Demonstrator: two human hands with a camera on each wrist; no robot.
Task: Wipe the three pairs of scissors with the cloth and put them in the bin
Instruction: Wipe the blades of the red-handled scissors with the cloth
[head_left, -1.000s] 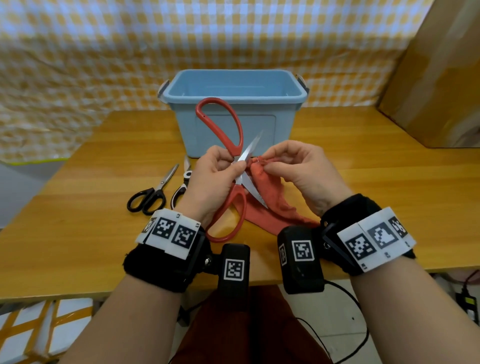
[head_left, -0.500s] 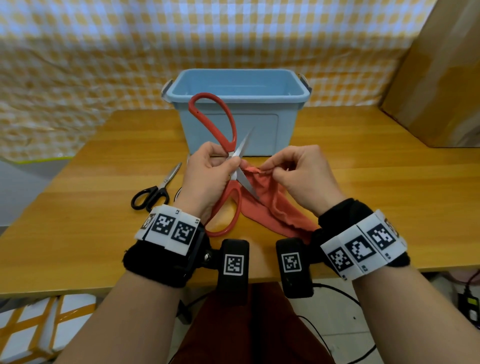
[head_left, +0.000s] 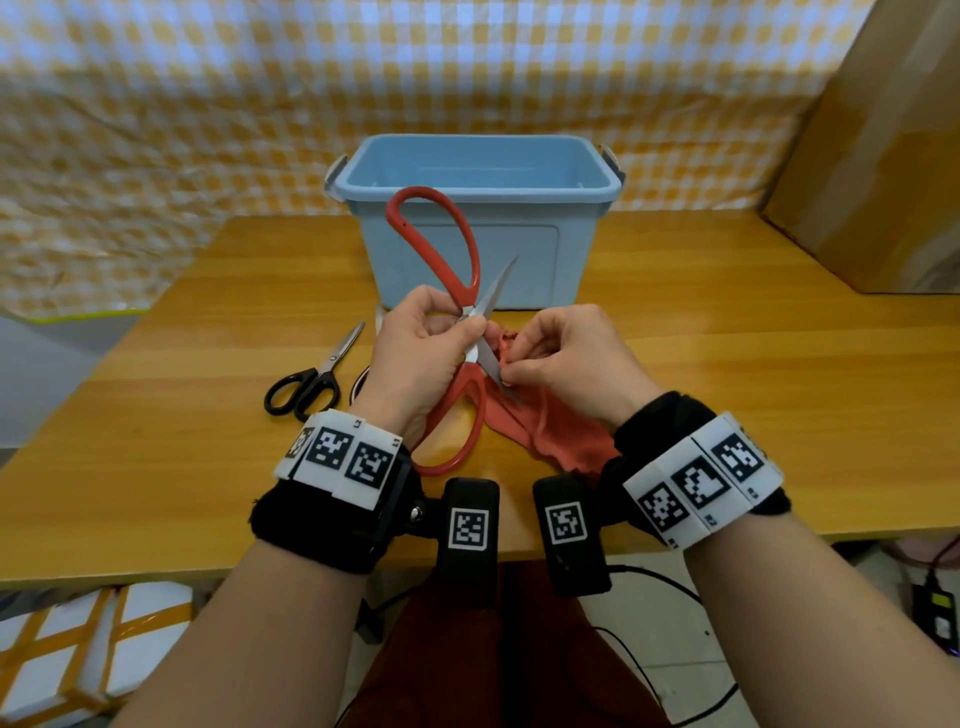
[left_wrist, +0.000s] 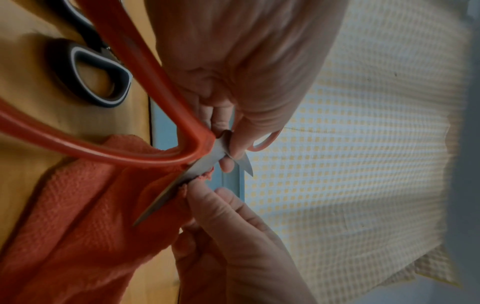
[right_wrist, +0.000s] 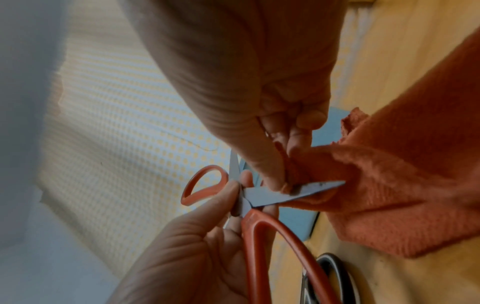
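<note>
Here the left hand (head_left: 423, 358) is pinching the red-handled scissors (head_left: 470, 364) at the pivot above the worktop (head_left: 727, 374), blades spread, while the right hand (head_left: 563, 358) is gripping the orange cloth (head_left: 550, 431) around the lower blade, which is pointing toward the person; the blue bin (head_left: 475, 208) is waiting just beyond.

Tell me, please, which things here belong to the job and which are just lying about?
Job: red scissors, cloth, black scissors, third scissors, bin.
Lying about: cardboard, checked sheet, cables.

Bare forearms wear black wristbands (head_left: 332, 519) topped with white blocks of black-and-white square markers (head_left: 340, 454); black camera pods (head_left: 467, 540) hang inward.
</note>
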